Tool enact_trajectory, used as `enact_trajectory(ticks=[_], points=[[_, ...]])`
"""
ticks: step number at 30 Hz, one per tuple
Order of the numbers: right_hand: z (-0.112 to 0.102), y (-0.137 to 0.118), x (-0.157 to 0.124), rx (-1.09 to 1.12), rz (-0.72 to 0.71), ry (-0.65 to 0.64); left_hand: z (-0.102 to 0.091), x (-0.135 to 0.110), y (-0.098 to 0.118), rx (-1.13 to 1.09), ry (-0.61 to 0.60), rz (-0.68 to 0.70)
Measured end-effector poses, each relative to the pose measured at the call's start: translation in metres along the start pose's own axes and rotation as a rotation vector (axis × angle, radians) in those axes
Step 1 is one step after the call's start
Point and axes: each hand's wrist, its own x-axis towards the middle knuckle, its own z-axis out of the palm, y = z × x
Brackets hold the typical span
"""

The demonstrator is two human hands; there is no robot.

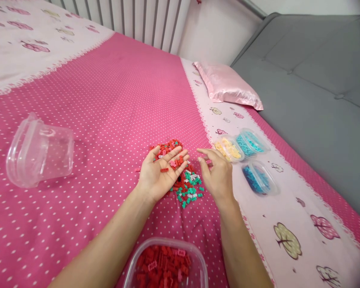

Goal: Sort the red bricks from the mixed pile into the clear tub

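My left hand (156, 176) is palm up with its fingers stretched out, and a few small red toy bricks (164, 170) rest on its palm and fingers. Beneath and beyond it lies a loose pile of toy bricks (192, 188), mostly red and green with some white and pink; the hand hides part of it. Just right of the pile hovers my right hand (217, 174), index finger and thumb apart, with nothing visible between them. Closest to me stands a clear plastic tub (202, 260) of red and pink bricks (165, 264).
Clear containers of yellow bricks (228, 149), turquoise bricks (249, 143) and blue bricks (256, 179) sit at the right. A transparent container (55, 150) lies on its side at the left. A pink pillow (228, 84) rests near the grey headboard (306, 80) on the dotted bedsheet (132, 88).
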Motion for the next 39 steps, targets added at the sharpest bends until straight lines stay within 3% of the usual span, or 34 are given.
enact_trajectory(ticks=[6, 12, 19, 30, 34, 39], points=[[0.006, 0.015, -0.002, -0.11, 0.14, -0.15, 0.0, 0.0, 0.0, 0.012, 0.01, 0.002], [0.015, 0.02, -0.006, -0.19, 0.156, -0.358, 0.0, 0.0, 0.0, 0.016, 0.012, 0.0], [0.015, 0.019, -0.005, -0.255, 0.142, -0.392, -0.002, 0.002, -0.001, 0.014, -0.009, -0.004], [0.015, 0.018, -0.005, -0.187, 0.199, -0.329, -0.002, 0.002, 0.0, 0.013, -0.021, -0.004], [0.012, 0.013, -0.004, -0.048, 0.193, -0.155, -0.001, 0.001, 0.0, 0.014, 0.005, -0.001], [0.006, -0.002, -0.003, 0.101, 0.072, 0.072, -0.001, 0.0, 0.0, 0.006, 0.002, -0.011]])
